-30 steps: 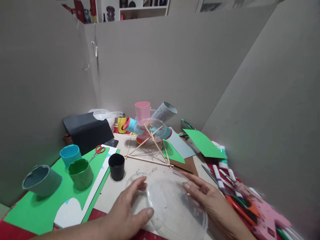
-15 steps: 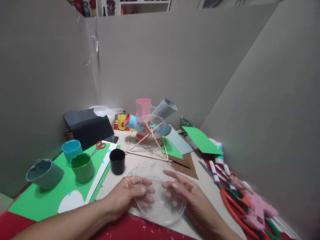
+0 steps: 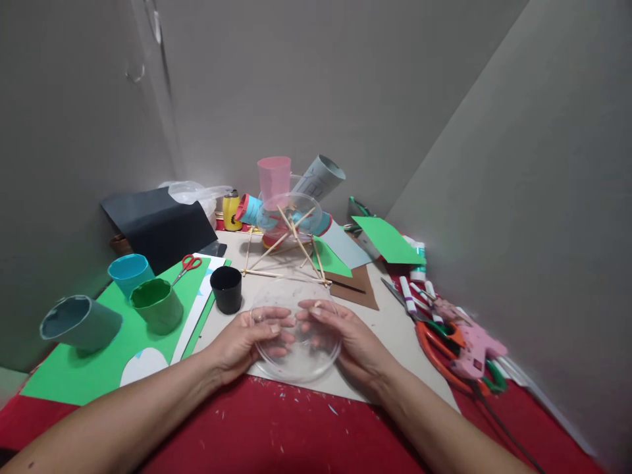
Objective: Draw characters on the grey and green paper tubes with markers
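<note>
A round, clear plastic lid is held between my two hands over the front of the pale board. My left hand grips its left rim, thumb on the near face and fingers behind, seen through the plastic. On the right rim my right hand holds it the same way. Just beyond stands a frame of wooden sticks, with another clear disc attached. A pink cup and a grey-blue paper tube rise behind it. Left of the lid sits a black cup.
On green sheets at left stand a blue cup, a green cup and a grey-blue cup, near red scissors. A pink glue gun, large orange-handled scissors and markers lie at right.
The view has tilted down, so the table things appear higher and more red cloth shows in front. My right hand has come closer to the left one, and both still hold the lid.
</note>
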Available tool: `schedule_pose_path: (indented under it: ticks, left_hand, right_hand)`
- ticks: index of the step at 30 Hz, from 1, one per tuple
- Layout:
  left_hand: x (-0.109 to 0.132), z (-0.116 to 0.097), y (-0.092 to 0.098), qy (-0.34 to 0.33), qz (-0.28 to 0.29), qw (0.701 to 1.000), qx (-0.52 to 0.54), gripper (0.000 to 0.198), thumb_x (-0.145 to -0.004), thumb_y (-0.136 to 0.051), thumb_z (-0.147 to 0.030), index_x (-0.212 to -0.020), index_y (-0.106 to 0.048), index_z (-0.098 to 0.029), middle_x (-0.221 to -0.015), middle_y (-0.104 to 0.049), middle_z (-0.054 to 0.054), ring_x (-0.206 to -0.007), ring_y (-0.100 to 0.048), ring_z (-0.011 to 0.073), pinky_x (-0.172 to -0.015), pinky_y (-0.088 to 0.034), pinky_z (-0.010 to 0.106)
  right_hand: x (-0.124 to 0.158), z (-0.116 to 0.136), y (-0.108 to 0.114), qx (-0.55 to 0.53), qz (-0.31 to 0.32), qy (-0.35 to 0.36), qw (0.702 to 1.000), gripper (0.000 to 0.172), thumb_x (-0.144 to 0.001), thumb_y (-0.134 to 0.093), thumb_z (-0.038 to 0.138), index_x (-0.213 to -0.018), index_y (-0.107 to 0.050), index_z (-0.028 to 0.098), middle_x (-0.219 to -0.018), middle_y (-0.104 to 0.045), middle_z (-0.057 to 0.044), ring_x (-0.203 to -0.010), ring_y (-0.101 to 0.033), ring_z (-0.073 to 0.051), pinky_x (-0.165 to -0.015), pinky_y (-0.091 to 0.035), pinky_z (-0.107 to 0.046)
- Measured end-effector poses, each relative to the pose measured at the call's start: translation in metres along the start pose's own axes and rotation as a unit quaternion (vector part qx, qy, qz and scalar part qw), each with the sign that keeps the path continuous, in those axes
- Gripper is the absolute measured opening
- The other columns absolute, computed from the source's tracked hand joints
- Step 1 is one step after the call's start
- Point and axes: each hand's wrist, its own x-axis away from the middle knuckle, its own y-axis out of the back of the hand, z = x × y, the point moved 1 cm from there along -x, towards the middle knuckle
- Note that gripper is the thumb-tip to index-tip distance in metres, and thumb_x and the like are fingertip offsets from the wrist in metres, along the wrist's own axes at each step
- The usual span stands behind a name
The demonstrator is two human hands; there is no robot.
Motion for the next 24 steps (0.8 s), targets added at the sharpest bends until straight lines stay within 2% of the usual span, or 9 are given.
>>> schedule_pose_path:
  ticks: [3,10,16,24]
  left_hand:
    - [0.0,0.0,-0.001,-0.001,-0.004,1.0,0.007,0.041,-0.064,-0.091,-0.019,-0.103,-0.077,-0.017,-0.105,-0.076,0.008,-0.084,-0.073,0.0168,-0.071,-0.06,0.026]
    - [0.0,-0.001,-0.006,0.016,0.01,1.0,-0.011,0.037,-0.07,-0.087,-0.02,-0.104,-0.076,-0.014,-0.106,-0.076,0.01,-0.085,-0.071,0.0166,-0.074,-0.061,0.028]
    - [0.002,-0.004,-0.01,0.018,0.015,0.999,-0.041,0.035,-0.072,-0.087,-0.02,-0.104,-0.076,-0.015,-0.105,-0.078,0.009,-0.088,-0.073,0.0179,-0.077,-0.061,0.028]
    - [0.005,-0.005,-0.012,0.013,-0.009,0.998,-0.065,0.037,-0.073,-0.087,-0.02,-0.107,-0.074,-0.015,-0.1,-0.079,0.009,-0.084,-0.074,0.0179,-0.077,-0.059,0.03]
  right_hand:
    - [-0.002,-0.004,0.004,0.001,0.007,-0.003,1.0,0.038,-0.067,-0.088,0.043,-0.094,-0.078,0.019,-0.089,-0.077,-0.006,-0.067,-0.064,-0.011,-0.054,-0.051,-0.02]
    - [0.001,0.001,0.019,0.007,0.064,-0.015,0.998,0.034,-0.068,-0.088,0.04,-0.09,-0.078,0.016,-0.08,-0.075,-0.005,-0.062,-0.063,-0.011,-0.051,-0.051,-0.02]
    - [0.0,0.0,0.017,-0.015,0.098,-0.011,0.995,0.031,-0.071,-0.086,0.038,-0.09,-0.077,0.015,-0.081,-0.076,-0.006,-0.064,-0.065,-0.012,-0.052,-0.053,-0.021]
    - [0.005,0.005,0.011,-0.019,0.102,0.01,0.995,0.03,-0.07,-0.084,0.037,-0.09,-0.076,0.015,-0.08,-0.076,-0.005,-0.064,-0.065,-0.012,-0.052,-0.052,-0.02]
